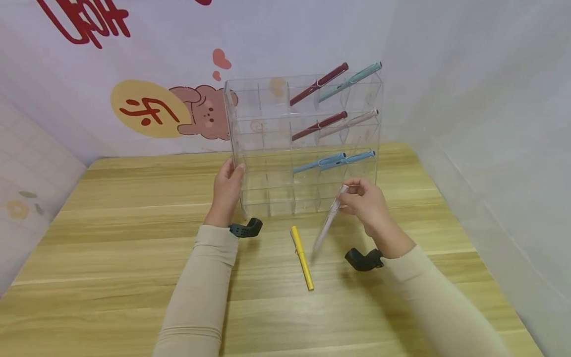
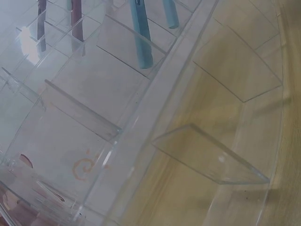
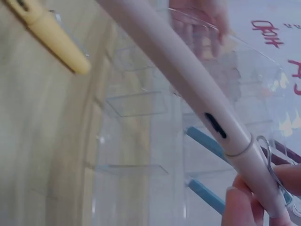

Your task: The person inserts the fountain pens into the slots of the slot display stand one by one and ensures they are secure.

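My left hand (image 1: 226, 191) grips the left side edge of a clear acrylic pen rack (image 1: 231, 119), which stands upright on the table. My right hand (image 1: 368, 203) pinches a pale pink fountain pen (image 1: 331, 218) by its capped end, in front of the rack's lowest row at the right. The pen slants down toward the table; its cap clip (image 3: 269, 162) and dark barrel window show in the right wrist view. A yellow fountain pen (image 1: 303, 260) lies on the table just left of it. Through the rack, the right wrist view shows the left hand's fingers (image 3: 200, 33).
The rack's upper rows hold dark red pens (image 1: 318, 84), a mint pen (image 1: 352, 81), another pale pink pen (image 1: 357, 120) and blue pens (image 1: 318, 162), all leaning right. Behind is a printed cloth (image 1: 303, 39) with a bear. Wooden tabletop (image 1: 134, 238) spreads around; a pale wall (image 1: 490, 148) is at right.
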Demonstrator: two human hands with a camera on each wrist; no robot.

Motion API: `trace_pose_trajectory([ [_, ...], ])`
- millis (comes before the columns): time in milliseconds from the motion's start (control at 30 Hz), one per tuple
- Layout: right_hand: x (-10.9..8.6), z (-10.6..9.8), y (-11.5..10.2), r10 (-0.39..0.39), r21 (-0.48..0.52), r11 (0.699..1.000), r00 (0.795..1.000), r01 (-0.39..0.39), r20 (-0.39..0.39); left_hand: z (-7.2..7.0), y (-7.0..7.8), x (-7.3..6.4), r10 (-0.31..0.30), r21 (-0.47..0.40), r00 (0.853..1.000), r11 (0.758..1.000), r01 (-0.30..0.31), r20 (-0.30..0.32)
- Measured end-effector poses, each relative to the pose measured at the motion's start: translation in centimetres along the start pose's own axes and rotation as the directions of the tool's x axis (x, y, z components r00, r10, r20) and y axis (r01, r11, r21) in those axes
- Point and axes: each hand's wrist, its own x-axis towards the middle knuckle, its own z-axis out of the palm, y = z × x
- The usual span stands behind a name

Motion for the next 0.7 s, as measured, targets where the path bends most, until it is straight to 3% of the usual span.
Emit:
trace_pose_trajectory([
  [233, -0.2, -0.4, -1.0, -0.027, 0.14, 0.989, 0.99, 0.046, -0.139, -0.1, 0.2, -0.1, -0.021, -0.006, 1.0, 1.0, 0.021, -0.006],
  [367, -0.1, -0.6, -1.1, -0.039, 0.207, 0.975, 0.976, 0.085, -0.215, 0.1, 0.0, -0.2, -0.002, -0.017, 1.0, 1.0, 0.002, -0.008],
  [700, 0.8, -0.1, -1.4, -0.036, 0.39, 0.898, 0.919, 0.202, -0.392, -0.1, 0.1, -0.3, 0.017, -0.009, 1.0, 1.0, -0.017, -0.01],
])
